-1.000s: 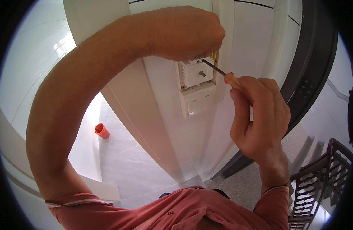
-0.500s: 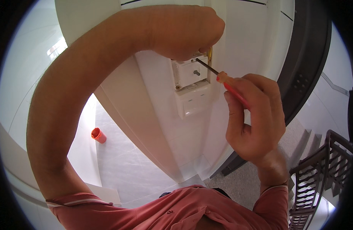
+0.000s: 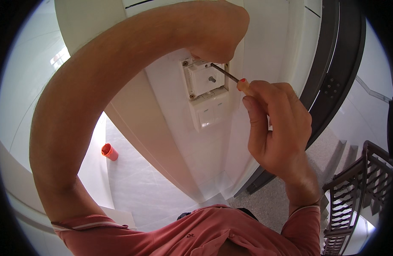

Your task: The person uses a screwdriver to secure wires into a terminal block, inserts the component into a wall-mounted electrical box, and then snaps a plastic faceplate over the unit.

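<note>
My right hand [image 3: 281, 123] grips a screwdriver [image 3: 244, 86] by its red and amber handle, between thumb and curled fingers. Its dark shaft slants up and left, and the tip meets a small hole near the upper edge of a white wall control [image 3: 203, 81]. A bare grey shaft [image 3: 212, 79] sticks out of the control's front, which has slots along its left side. From above, my left hand [image 3: 220, 32] curls over the control's upper edge; most of its fingers are hidden. Screws show at the left corners of the frame around the control.
Directly below sits a white switch plate [image 3: 209, 113] on the same narrow wall. An orange-red bin [image 3: 109, 152] stands on the grey tiled floor at left. To the right are a dark door frame [image 3: 328, 81] and a stair railing [image 3: 350, 183].
Both hands and the wall control appear slightly farther left. My left hand has turned and lifted, uncovering the frame's upper left screw. The yellow strip beside the control no longer shows.
</note>
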A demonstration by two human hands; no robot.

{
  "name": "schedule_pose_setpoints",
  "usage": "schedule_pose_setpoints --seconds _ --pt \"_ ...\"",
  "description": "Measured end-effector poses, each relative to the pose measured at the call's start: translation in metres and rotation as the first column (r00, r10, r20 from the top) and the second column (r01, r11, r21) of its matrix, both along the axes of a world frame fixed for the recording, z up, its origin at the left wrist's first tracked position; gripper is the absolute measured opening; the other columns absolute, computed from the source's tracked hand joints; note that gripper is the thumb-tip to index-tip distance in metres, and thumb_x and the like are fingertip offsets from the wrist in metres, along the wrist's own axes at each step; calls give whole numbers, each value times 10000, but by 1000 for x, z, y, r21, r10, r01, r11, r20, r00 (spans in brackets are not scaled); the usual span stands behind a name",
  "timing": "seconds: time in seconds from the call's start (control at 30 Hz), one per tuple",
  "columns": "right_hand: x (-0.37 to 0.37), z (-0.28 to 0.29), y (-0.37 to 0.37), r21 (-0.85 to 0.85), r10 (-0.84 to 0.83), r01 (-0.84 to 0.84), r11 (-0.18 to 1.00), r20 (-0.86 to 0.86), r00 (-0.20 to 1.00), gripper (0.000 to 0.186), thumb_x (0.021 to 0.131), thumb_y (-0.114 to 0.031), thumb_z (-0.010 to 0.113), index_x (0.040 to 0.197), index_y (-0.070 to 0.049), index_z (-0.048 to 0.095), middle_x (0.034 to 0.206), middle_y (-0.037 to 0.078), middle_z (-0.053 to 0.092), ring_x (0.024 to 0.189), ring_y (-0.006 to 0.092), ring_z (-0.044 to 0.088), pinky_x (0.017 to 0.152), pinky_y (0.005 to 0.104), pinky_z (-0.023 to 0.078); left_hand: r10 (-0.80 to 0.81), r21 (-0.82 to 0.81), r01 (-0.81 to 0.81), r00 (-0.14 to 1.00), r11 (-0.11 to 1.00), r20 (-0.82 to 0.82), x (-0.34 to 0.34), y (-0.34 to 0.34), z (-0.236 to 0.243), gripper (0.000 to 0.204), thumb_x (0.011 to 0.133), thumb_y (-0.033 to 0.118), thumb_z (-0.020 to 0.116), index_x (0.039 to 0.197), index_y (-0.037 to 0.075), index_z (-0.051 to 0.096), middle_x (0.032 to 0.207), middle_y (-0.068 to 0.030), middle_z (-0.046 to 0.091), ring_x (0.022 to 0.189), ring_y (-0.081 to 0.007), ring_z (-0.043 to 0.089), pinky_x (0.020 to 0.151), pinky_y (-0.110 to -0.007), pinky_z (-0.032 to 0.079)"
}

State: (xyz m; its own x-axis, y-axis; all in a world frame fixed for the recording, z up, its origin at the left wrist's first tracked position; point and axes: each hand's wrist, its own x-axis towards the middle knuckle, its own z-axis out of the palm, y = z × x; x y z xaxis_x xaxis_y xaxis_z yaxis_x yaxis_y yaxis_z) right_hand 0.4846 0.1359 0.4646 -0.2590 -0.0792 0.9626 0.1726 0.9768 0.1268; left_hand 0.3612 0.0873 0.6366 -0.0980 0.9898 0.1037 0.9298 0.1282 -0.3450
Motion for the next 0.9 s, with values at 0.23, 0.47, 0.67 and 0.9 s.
schedule_pose_setpoints --seconds 0.23,0.47,0.67,0.9 --pt "-1 -3 1 14 30 -29 999 -53 998 258 864 17 760 1098 5 652 820 113 593 656 276 606 538 367 497 -384 133 372 920 919 76 -30 -14 -4 89 720 -73 690 803 -95 669 844 -273 708 809 -400 723 662 -482 557" --pt "-1 -1 11 -3 47 -48 999 -53 997 228 879 8 755 1078 -7 645 818 112 588 657 271 606 541 360 495 -157 199 143 986 970 56 -31 10 -23 81 692 -79 662 753 -125 687 775 -280 695 737 -389 710 629 -481 550" --pt "-2 -3 15 10 68 -67 998 -57 996 218 889 -2 749 1080 -13 644 816 118 588 657 275 607 543 368 498 -164 240 141 983 961 79 -24 5 -21 132 728 -28 673 823 -98 734 849 -284 715 823 -397 727 706 -467 578" --pt "-2 -6 15 -54 107 -108 993 -19 994 218 908 9 727 1109 -1 642 872 138 627 709 287 654 577 376 524 -184 196 161 977 967 108 -27 2 -17 141 756 93 693 822 -5 770 848 -268 725 828 -423 728 726 -486 578"
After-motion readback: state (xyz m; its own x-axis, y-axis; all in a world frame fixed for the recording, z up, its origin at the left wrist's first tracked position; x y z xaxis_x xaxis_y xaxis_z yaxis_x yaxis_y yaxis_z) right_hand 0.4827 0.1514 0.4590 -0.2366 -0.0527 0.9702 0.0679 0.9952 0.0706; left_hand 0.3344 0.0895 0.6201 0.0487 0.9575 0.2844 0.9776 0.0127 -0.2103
